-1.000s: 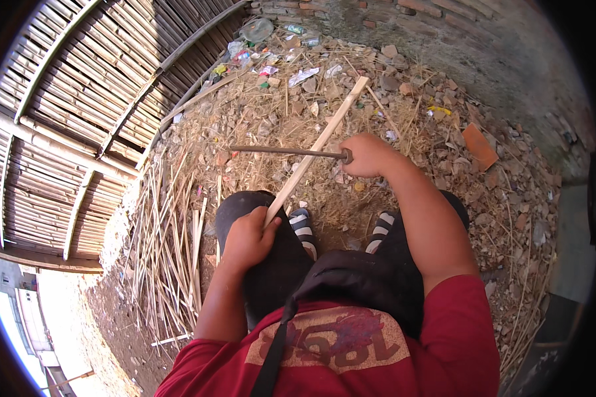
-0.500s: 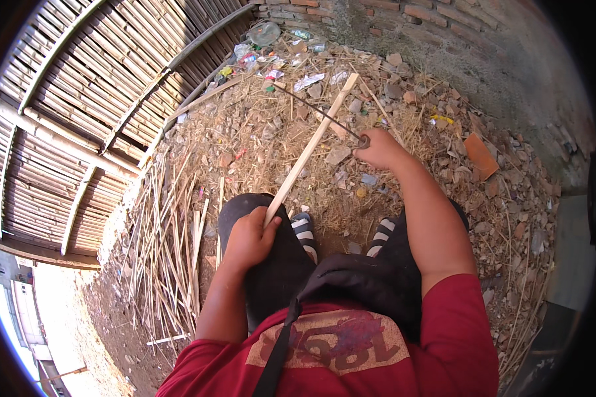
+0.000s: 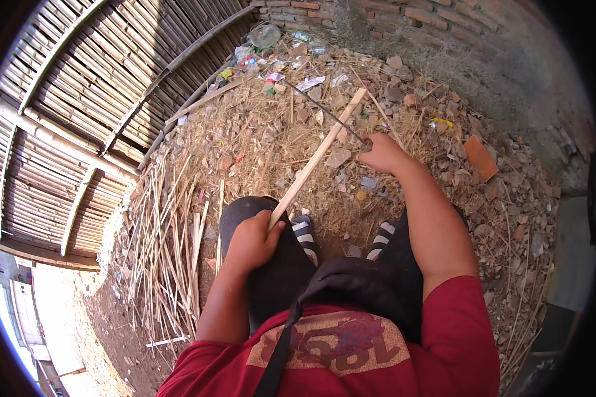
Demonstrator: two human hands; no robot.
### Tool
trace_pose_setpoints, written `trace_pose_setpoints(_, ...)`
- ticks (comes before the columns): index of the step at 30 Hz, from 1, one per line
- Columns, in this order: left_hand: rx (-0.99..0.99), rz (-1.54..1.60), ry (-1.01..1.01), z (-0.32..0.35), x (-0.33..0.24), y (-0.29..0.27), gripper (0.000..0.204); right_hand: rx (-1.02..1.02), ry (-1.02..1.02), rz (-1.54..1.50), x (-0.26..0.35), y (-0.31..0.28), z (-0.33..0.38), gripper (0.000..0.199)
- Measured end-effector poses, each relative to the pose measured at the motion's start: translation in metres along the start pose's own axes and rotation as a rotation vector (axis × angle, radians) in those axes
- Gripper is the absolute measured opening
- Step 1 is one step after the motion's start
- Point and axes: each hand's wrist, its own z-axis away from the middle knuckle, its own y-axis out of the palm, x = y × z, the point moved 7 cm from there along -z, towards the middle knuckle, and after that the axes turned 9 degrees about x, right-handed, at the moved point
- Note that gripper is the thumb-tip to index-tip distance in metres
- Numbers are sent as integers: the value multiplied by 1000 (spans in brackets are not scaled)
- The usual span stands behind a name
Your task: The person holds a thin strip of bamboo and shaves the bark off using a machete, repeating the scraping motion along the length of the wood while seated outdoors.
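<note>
Head view: left hand (image 3: 253,239) grips bamboo strip (image 3: 318,157), right hand (image 3: 382,153) a blade (image 3: 324,111).

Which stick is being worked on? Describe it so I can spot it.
Start at the woven bamboo wall, then move right to the seated person's knees. The long pale split bamboo strip rises from the left hand toward the brick wall; unlike the loose strips, it is held.

Left hand (image 3: 251,241) fisted near the knee, right hand (image 3: 384,153) clenched, arm stretched forward
</note>
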Motion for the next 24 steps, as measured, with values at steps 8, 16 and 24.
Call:
trace_pose_setpoints(8, 24, 27, 21, 5, 2, -1, 29, 206, -261, 321, 55, 25, 27, 36)
trace_pose_setpoints(16, 13, 55, -34, 2, 3, -4, 30, 6, -145, 96, 37, 13, 20, 44)
trace_pose_setpoints(24, -3, 43, 15, 2, 0, -4, 29, 155, -199, 151, 41, 23, 14, 36)
